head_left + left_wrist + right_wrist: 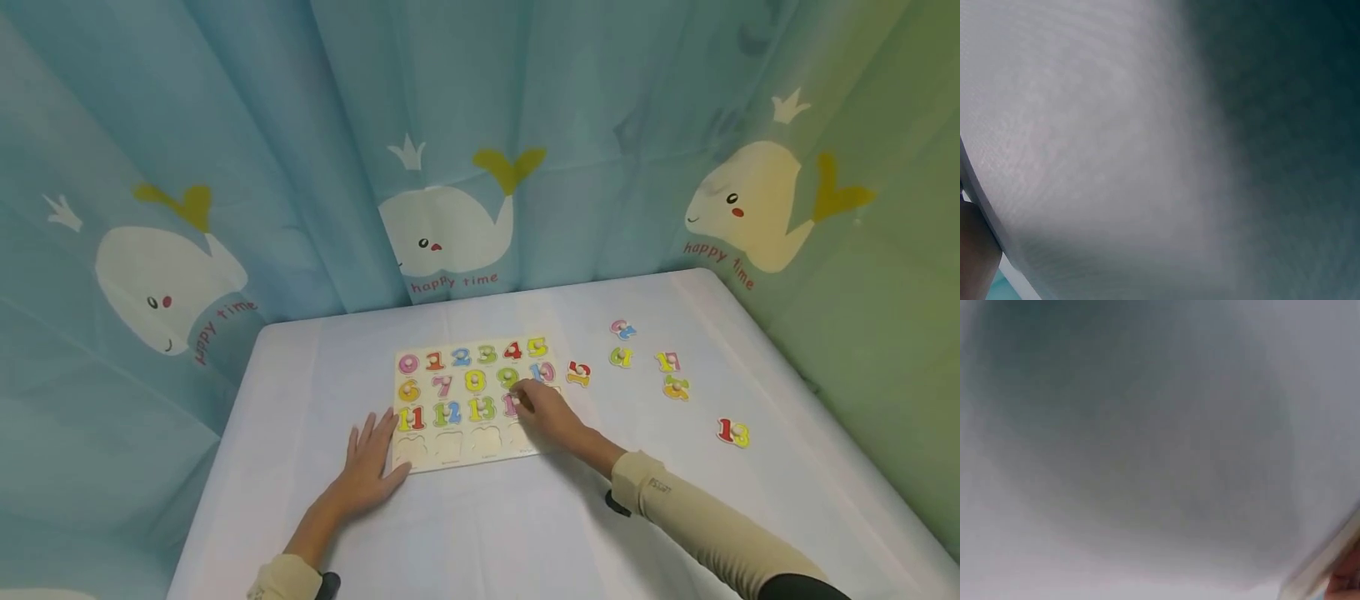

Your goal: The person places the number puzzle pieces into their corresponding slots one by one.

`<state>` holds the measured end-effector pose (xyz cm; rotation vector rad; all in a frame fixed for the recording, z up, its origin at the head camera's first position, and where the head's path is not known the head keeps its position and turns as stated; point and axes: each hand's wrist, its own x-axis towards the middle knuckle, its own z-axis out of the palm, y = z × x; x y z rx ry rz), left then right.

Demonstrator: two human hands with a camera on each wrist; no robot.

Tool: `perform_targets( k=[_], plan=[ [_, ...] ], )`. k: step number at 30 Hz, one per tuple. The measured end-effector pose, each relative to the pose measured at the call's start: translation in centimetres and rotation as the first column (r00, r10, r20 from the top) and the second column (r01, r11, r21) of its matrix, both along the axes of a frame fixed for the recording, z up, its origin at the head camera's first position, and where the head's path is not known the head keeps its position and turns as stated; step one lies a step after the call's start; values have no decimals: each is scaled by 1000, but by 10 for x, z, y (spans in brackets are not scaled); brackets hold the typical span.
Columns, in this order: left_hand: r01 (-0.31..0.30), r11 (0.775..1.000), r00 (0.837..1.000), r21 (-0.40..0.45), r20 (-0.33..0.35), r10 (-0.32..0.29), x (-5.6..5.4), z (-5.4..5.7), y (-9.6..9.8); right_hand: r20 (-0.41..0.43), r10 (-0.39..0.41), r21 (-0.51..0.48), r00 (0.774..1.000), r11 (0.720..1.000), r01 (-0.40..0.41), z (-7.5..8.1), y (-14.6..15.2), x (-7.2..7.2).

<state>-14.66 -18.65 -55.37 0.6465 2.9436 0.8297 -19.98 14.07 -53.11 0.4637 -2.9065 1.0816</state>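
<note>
A wooden number puzzle board [465, 462] lies on the table, its upper rows filled with coloured numbers and several bare recesses along the bottom row. My left hand [367, 467] rests flat with fingers spread, touching the board's left edge. Over the third row, my right hand [551, 412] has its fingers curled at a pink number piece [511, 406] beside the green 13 [482, 408]. The fingers seem to pinch that piece, whose right part they hide. Both wrist views are mostly blurred white cloth, with a bit of the left hand [975, 253] and right hand [1346, 578] at the lower corners.
Right of the board lie loose number pieces: a red and orange 15 [579, 373], a pink and blue one [622, 329], a yellow-green one [621, 357], a 17 [668, 362], an orange one [676, 387] and a red and yellow one [733, 432]. A whale-print curtain [337, 208] hangs behind the table.
</note>
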Motion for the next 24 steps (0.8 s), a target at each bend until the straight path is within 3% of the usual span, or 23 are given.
perform_targets(
  k=[9,12,18,24],
  plan=[
    [-8,1000,1000,-12,9,8,1,-3,0,118,75,39,990,996,-80,7,8,-9],
    [-3,1000,1000,2,12,3,1,-4,1,133,62,15,989,998,-65,8,18,-11],
    [-1,1000,1000,13,10,1,0,-3,1,13,-51,-47,999,998,52,9,53,-16],
    [-3,1000,1000,2,11,3,0,-3,0,-96,-161,23,982,986,164,6,88,-27]
  ],
)
